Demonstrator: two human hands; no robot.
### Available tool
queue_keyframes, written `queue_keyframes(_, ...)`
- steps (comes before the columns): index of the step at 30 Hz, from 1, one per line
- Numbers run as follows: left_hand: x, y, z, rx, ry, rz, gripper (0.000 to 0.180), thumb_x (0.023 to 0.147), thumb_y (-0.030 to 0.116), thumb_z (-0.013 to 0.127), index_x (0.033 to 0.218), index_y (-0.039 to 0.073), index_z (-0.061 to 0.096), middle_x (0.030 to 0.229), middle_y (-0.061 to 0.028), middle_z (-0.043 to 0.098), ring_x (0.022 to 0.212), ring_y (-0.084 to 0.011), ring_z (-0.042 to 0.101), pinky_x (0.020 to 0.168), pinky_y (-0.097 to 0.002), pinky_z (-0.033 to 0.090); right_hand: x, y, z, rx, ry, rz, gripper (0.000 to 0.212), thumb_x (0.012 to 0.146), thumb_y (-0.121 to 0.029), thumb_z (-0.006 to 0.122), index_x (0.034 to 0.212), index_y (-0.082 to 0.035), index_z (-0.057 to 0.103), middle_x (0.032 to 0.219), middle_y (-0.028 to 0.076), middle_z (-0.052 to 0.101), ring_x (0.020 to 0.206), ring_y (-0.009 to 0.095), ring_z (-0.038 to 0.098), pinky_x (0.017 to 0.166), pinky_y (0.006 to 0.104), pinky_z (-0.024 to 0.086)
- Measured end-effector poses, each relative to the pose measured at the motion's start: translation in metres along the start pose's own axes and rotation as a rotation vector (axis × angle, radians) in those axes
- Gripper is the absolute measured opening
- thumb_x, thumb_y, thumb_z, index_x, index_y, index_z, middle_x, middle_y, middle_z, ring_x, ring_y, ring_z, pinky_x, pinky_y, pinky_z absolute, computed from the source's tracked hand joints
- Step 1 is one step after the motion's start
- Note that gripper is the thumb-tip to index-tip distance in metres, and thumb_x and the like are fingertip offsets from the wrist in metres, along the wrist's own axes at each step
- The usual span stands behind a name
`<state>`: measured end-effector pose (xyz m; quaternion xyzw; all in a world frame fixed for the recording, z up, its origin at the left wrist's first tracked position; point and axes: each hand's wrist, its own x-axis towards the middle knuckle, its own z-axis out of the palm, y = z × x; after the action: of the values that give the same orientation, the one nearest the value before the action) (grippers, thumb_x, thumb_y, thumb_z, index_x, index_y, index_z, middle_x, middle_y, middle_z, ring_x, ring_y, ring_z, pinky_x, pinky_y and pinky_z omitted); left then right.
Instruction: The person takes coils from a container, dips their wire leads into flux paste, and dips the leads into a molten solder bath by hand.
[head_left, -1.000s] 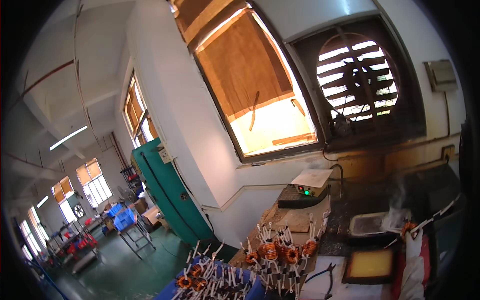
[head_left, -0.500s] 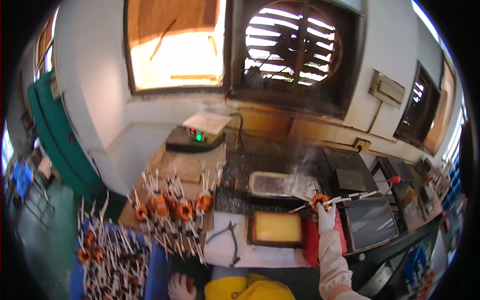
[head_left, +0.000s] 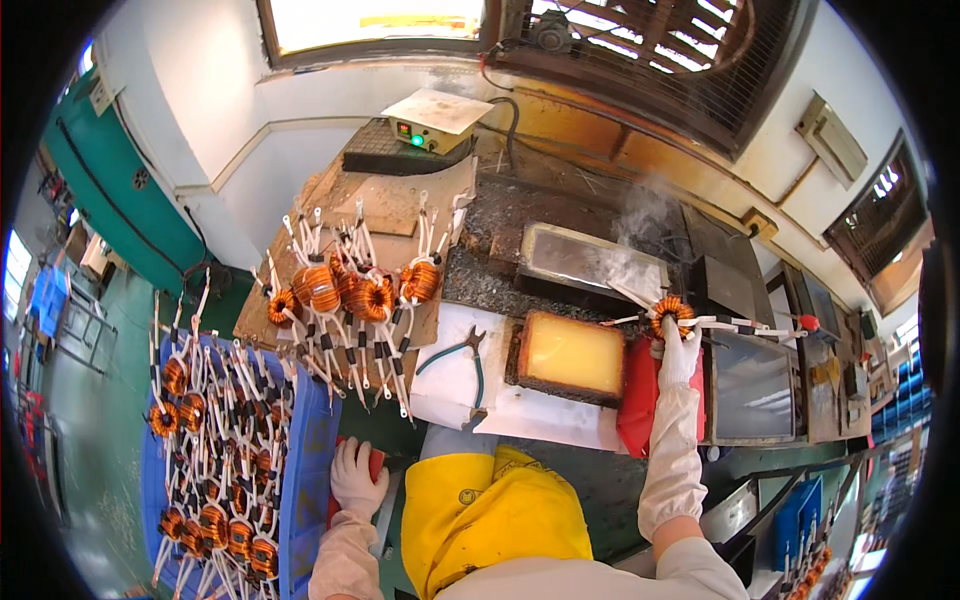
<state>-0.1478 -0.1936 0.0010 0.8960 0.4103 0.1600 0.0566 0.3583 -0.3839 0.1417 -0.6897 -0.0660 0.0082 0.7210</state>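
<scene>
Copper coil (head_left: 672,304) sits in right fingers (head_left: 683,345) near smoking pan (head_left: 566,287) (yellow-filled tray (head_left: 566,390) alongside).

The held coil (head_left: 671,303) is finished in glossy, copper-like metal; the right hand (head_left: 681,354) is covered in matt cloth; the crate (head_left: 314,440) beside the table's (head_left: 490,215) left edge is made of smooth plastic.

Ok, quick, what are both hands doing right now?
Left hand: against something red; whether it grips can't be told.
Right hand: closed, holding a copper coil.
</scene>
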Motion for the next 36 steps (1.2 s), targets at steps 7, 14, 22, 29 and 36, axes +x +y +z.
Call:
queue_keyframes(7, -0.003, 0.0, -0.001, 0.046, 0.014, 0.03, 0.058, 0.065, 0.028, 0.07, 0.118, 0.009, 0.053, 0.128, -0.0161, 0.048, 0.121, -0.0379, 0.044, 0.101, -0.0494, 0.036, -0.004, -0.004, -0.006, -0.004, -0.02, 0.053, 0.064, 0.084, -0.018, 0.068, 0.136, -0.006, 0.033, 0.081, 0.007, 0.061, 0.046, 0.011, 0.054, 0.039, 0.0238, 0.046)
queue_keyframes(14, -0.001, 0.003, 0.004, 0.076, 0.02, 0.071, 0.056, 0.067, 0.028, 0.07, 0.117, 0.008, 0.053, 0.127, -0.0176, 0.048, 0.12, -0.0388, 0.044, 0.099, -0.0504, 0.037, 0.0, -0.004, -0.008, 0.024, 0.013, 0.073, 0.061, 0.083, -0.019, 0.067, 0.134, -0.006, 0.036, 0.083, 0.008, 0.062, 0.047, 0.01, 0.054, 0.039, 0.0243, 0.047)
queue_keyframes(22, -0.004, 0.002, 0.005, 0.112, 0.04, 0.102, 0.059, 0.066, 0.03, 0.07, 0.117, 0.008, 0.053, 0.126, -0.0158, 0.048, 0.119, -0.0385, 0.045, 0.1, -0.0503, 0.037, -0.003, -0.009, -0.008, 0.027, 0.046, 0.072, 0.046, 0.083, -0.019, 0.068, 0.12, -0.006, 0.044, 0.079, 0.008, 0.06, 0.048, 0.012, 0.056, 0.039, 0.0254, 0.046)
queue_keyframes(29, -0.005, 0.0, 0.007, 0.113, 0.008, 0.083, 0.06, 0.067, 0.031, 0.07, 0.119, 0.009, 0.051, 0.125, -0.0159, 0.048, 0.12, -0.0383, 0.044, 0.1, -0.0501, 0.037, -0.005, -0.01, -0.006, 0.016, 0.098, 0.07, 0.049, 0.08, -0.019, 0.069, 0.121, -0.004, 0.047, 0.081, 0.008, 0.062, 0.05, 0.012, 0.057, 0.04, 0.0262, 0.045)
queue_keyframes(36, -0.006, -0.001, 0.009, 0.095, 0.014, 0.09, 0.059, 0.068, 0.03, 0.07, 0.12, 0.007, 0.051, 0.127, -0.0176, 0.047, 0.121, -0.0392, 0.042, 0.102, -0.0503, 0.034, -0.008, -0.018, -0.004, 0.046, 0.123, 0.076, 0.047, 0.081, -0.019, 0.069, 0.12, -0.004, 0.046, 0.078, 0.008, 0.061, 0.048, 0.012, 0.056, 0.039, 0.0255, 0.046)
